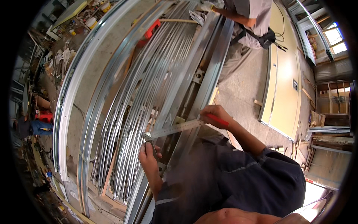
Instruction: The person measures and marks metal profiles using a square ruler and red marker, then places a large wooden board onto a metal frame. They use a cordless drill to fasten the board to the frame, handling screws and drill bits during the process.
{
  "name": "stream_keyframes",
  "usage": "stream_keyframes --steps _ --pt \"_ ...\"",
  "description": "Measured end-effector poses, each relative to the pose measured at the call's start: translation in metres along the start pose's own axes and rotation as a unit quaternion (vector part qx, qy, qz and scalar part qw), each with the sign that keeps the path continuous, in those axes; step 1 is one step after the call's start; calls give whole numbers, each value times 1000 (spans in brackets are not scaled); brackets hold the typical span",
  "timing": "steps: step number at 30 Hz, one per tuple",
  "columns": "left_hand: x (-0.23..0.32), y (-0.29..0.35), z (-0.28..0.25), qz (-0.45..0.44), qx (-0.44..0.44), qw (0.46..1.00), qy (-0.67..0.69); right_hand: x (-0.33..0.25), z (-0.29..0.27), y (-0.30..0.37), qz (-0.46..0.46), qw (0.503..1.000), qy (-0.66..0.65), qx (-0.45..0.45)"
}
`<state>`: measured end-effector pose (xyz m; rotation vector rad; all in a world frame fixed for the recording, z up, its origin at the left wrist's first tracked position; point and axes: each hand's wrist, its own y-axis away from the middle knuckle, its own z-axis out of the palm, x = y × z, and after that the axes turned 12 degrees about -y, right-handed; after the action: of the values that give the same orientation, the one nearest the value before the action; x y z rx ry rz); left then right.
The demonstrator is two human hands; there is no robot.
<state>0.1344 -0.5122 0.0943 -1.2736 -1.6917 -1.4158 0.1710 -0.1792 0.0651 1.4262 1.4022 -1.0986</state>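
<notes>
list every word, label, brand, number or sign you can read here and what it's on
No text here is clear enough to quote.
Square: fine scale marks along the blade, too small to read.
Red pen: no lettering can be made out.
Door: no lettering can be made out.
Bucket: too small to tell whether it has a label.

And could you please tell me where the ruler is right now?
In the head view, the ruler is just below the centre, reaching from the left hand across to the right hand, with long metal bars beneath it.
</notes>
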Motion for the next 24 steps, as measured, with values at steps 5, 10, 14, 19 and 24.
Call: stream_keyframes --steps 5,10,14,19,24 --pt "-18 1 -6 -26 -8 1000 9 4 2 -1 -7 1000 3 -12" --pt "-50 -2 -25 -13 -46 998 -31 11 6 -1 28 999 -31 1" --pt "-39 -7 -37 11 -35 991 -125 22 9 -3 71 995 -65 12" --pt "-50 -16 -49 10 -13 998 -62 13 12 -13 107 985 -132 33" --pt "-48 -51 -99 26 124 992 -4 13 -7 -44 25 972 -167 166"
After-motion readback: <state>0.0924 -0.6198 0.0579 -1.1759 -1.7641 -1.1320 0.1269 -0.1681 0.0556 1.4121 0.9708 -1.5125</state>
